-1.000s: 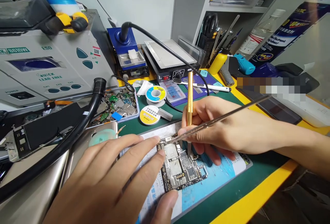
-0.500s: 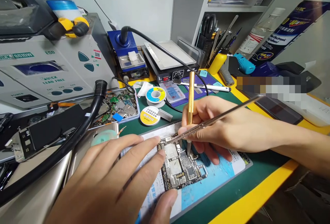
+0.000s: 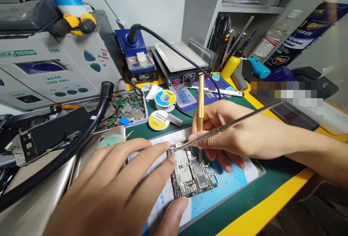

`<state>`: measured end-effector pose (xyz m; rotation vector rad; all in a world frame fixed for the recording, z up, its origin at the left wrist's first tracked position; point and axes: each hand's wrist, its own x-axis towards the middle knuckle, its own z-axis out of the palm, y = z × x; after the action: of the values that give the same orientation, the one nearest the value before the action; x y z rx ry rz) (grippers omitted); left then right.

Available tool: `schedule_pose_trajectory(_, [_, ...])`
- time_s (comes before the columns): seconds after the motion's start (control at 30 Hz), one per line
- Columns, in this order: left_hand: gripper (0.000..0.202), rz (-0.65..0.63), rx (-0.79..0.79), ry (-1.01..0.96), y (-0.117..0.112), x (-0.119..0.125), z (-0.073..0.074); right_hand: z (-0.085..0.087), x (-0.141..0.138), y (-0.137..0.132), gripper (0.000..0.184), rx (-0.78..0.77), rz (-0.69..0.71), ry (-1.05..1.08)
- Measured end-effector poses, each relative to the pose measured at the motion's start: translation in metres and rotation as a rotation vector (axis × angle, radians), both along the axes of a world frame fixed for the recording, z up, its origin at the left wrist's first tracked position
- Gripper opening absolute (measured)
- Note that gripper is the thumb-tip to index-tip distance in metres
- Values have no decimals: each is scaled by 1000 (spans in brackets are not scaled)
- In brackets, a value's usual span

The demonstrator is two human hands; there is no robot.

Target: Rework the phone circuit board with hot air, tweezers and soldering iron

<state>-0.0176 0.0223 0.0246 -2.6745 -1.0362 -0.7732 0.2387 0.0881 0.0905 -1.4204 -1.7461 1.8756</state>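
Note:
A phone circuit board (image 3: 186,174) with metal shields and a patch of bare solder dots lies on a blue and white pad (image 3: 212,199). My left hand (image 3: 116,189) is spread flat at its left side, index and middle fingertips touching the edge and thumb close to the lower corner. In my right hand (image 3: 231,134) an upright gold-handled blade (image 3: 201,102) is pinched, its flat tip down by the dotted chip area. Slim metal tweezers (image 3: 239,120) also lie in that hand, slanting across its back with their points over the board's upper edge.
Behind stand a hot-air station (image 3: 49,69), a soldering iron holder (image 3: 133,47) and a heating plate (image 3: 179,56). A black hose (image 3: 81,131) crosses the left side. Nearby lie a solder spool (image 3: 165,99), a yellow tin (image 3: 159,120), a toothbrush (image 3: 214,90) and a phone (image 3: 288,111).
The whole view has shifted slightly. Both hands keep nearly the same pose, and the blade's tip remains by the dotted chip area.

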Motion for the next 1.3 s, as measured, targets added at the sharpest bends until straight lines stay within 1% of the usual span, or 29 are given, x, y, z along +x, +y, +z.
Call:
schedule_pose_trajectory(0.23, [37, 5, 5, 26, 1, 0, 5, 1, 0, 1, 19, 10, 19, -34])
schedule_pose_trajectory(0.53, [37, -41, -17, -16, 2, -1, 3, -1, 1, 0, 18, 23, 24, 13])
schedule_pose_trajectory(0.63, [36, -40, -20, -8, 1, -2, 5, -1, 1, 0, 16, 33, 37, 25])
schedule_pose_trajectory(0.8, [37, -30, -27, 11, -2, -2, 6, 0, 4, -1, 20, 25, 41, 39])
schedule_pose_trajectory(0.97, [32, 52, -93, 7, -9, 2, 9, -2, 5, 4, 27, -28, 43, 102])
schedule_pose_trajectory(1.1, [33, 36, -72, 19, -14, 2, 9, -2, 4, 8, 35, -86, 4, 173])
schedule_pose_trajectory(1.23, [37, 111, -109, 23, -14, 4, 9, -1, 8, 7, 33, -86, 3, 234])
schedule_pose_trajectory(1.3, [40, 119, -144, -3, -10, 8, 9, -2, 10, 5, 33, -80, -24, 260])
